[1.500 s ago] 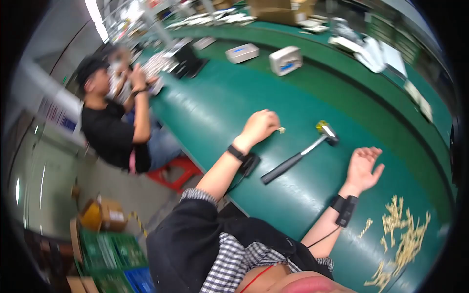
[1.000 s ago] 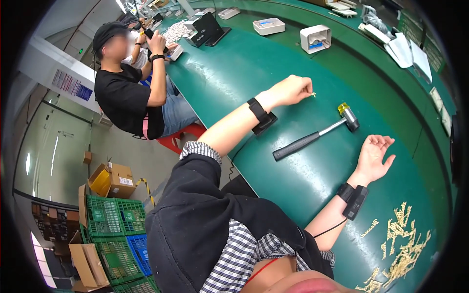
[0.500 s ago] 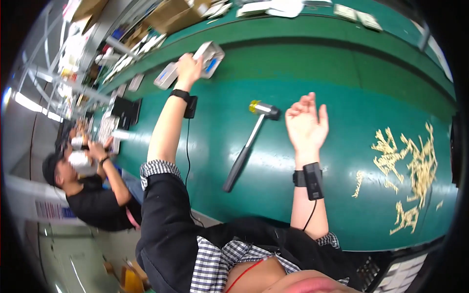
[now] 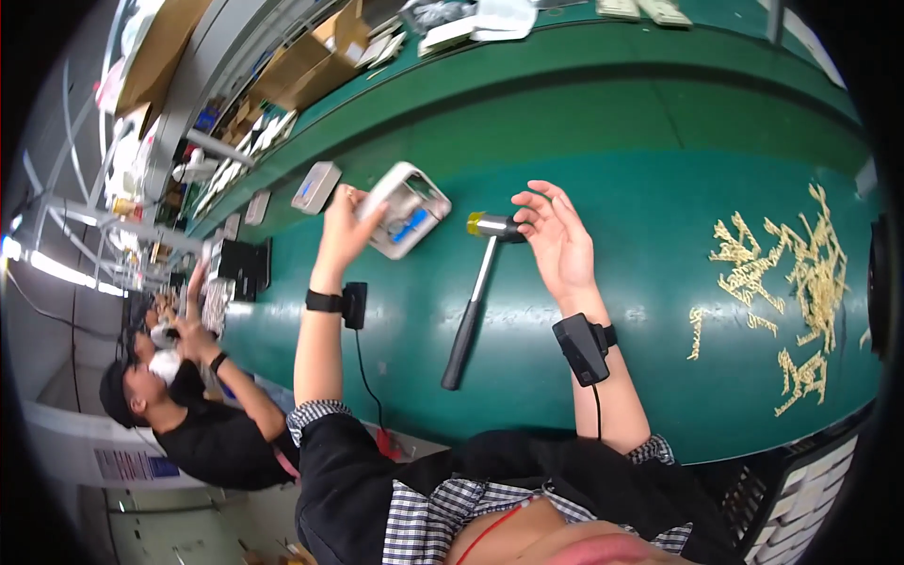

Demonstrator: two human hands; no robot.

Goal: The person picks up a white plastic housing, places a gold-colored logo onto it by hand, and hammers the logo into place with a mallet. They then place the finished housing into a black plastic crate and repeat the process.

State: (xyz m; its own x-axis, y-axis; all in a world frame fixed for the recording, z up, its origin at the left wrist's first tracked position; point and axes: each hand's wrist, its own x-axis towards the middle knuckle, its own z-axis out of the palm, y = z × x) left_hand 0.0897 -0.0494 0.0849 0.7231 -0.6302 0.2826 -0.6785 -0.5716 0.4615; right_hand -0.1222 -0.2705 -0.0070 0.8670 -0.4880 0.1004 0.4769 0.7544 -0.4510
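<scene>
Green work table (image 4: 650, 405) filled most of the view, with a raised ledge (image 4: 565, 24) along its far side and a co-worker in a black shirt (image 4: 221, 452) at the far left. White box (image 4: 372, 202) was over this table, left of the middle, and the left hand (image 4: 344, 231) grasped it by its left wall: the thumb lay on the near side, and the fingers went behind, so I could not tell exactly where their tips pressed. Right hand (image 4: 563, 264) was loose and unclenched, palm visible and fingers partly bent, and I saw nothing in it. Its fingertips were close to the black end of the hammer (image 4: 477, 299), but I could not tell if they touched.

For handling the box well, I judged that a firm but gentle pinch was best, with the opening tipped a little upward, so that the blue piece (image 4: 411, 227) inside would not slide out. The free hand could have supported the opposite wall, passing clear of the hammer.

The box was tilted, its open face toward the person and to the right. Its long axis ran slantwise, from lower left near the thumb to upper right. Beside it, the hammer's handle pointed toward the person. Cream pieces (image 4: 817, 273) lay well apart at the right, with 1 strip (image 4: 696, 334) alone.
</scene>
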